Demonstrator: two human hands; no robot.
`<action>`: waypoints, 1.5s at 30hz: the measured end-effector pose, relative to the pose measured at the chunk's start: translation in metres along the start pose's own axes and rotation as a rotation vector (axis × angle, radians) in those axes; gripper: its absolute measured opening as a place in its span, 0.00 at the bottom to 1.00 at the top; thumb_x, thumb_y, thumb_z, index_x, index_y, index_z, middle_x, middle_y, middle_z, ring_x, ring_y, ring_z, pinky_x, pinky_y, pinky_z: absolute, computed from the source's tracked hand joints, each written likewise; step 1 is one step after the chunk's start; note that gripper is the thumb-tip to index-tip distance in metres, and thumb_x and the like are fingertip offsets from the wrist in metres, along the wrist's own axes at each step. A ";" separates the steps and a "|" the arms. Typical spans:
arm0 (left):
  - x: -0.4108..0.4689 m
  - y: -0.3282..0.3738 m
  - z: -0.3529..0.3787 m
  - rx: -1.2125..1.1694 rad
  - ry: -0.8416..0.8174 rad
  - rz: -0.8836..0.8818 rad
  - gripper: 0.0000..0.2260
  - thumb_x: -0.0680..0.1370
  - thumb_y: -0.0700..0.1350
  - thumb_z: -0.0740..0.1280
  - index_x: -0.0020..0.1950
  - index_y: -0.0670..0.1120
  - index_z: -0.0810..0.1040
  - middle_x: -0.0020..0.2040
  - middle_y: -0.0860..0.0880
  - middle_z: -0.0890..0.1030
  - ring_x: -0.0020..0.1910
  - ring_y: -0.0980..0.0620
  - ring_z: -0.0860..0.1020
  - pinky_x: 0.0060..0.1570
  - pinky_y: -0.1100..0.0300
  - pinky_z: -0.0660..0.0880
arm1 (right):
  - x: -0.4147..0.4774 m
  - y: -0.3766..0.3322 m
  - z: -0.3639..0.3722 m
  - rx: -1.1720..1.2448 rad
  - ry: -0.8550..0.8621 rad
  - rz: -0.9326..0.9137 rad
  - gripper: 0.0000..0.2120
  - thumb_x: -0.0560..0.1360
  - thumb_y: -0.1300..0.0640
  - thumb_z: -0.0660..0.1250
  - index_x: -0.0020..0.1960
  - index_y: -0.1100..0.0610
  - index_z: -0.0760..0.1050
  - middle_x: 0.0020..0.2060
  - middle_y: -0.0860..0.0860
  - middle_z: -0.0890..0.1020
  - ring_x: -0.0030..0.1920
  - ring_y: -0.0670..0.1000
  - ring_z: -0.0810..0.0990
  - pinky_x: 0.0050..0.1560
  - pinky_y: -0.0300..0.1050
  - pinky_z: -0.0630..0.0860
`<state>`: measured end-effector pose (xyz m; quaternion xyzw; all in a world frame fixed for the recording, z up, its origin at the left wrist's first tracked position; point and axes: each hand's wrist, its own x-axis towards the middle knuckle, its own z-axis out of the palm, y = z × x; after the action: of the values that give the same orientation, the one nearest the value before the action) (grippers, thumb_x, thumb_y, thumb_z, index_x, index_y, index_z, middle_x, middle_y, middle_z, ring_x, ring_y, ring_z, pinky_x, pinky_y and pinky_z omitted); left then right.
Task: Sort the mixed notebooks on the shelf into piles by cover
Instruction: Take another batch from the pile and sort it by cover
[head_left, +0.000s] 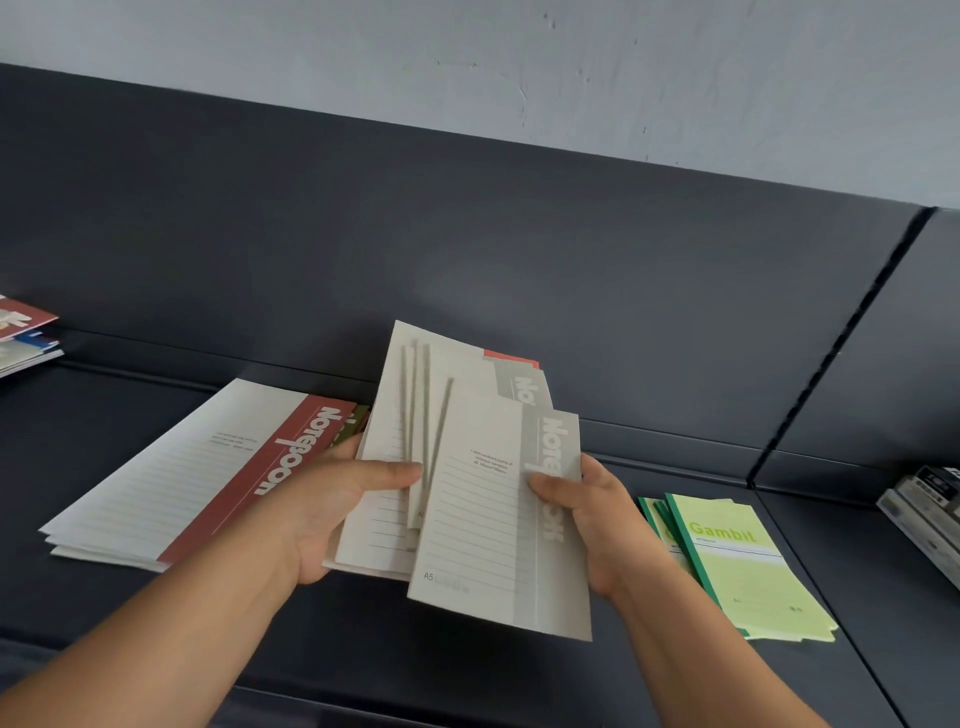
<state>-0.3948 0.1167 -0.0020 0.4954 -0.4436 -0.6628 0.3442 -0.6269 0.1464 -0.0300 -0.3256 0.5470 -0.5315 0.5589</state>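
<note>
The dark shelf (467, 670) bore a red-banded pile (171, 483) left, green Gambit notebooks (748, 571) right, more stacks (23, 338) at both edges.

Left frame edge crops a red-topped notebook stack (23, 338); right edge crops a grey stack (930, 506); a red-edged notebook (511, 359) hides behind fanned grey notebooks (447, 415).

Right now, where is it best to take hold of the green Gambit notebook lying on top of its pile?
Probably the near right corner of the Gambit notebook, coming from the right. The green spine runs along its left side, so the pages open on the right, and that edge overhangs the pile below, leaving room for fingers under it.
</note>
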 end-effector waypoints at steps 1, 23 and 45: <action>0.000 0.000 0.001 -0.001 0.009 0.004 0.19 0.67 0.42 0.74 0.58 0.51 0.81 0.50 0.44 0.86 0.52 0.38 0.82 0.55 0.37 0.76 | 0.000 0.000 0.000 -0.010 -0.005 0.007 0.14 0.75 0.68 0.69 0.58 0.57 0.78 0.49 0.56 0.87 0.51 0.62 0.85 0.54 0.63 0.81; -0.027 0.034 -0.060 -0.014 0.319 0.294 0.08 0.80 0.42 0.64 0.53 0.52 0.81 0.48 0.46 0.86 0.47 0.43 0.83 0.41 0.51 0.78 | 0.017 0.014 0.011 -0.348 0.239 -0.026 0.08 0.75 0.66 0.67 0.50 0.56 0.80 0.45 0.56 0.86 0.46 0.59 0.84 0.49 0.58 0.82; -0.007 0.000 -0.020 -0.132 0.064 0.109 0.10 0.79 0.45 0.66 0.58 0.52 0.82 0.52 0.45 0.86 0.52 0.40 0.83 0.50 0.42 0.79 | 0.006 0.008 0.007 -0.178 0.247 -0.099 0.14 0.83 0.41 0.53 0.57 0.50 0.69 0.54 0.45 0.75 0.55 0.47 0.72 0.57 0.48 0.66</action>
<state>-0.3735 0.1183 -0.0019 0.4675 -0.4139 -0.6548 0.4258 -0.6195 0.1416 -0.0381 -0.3327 0.6398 -0.5437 0.4295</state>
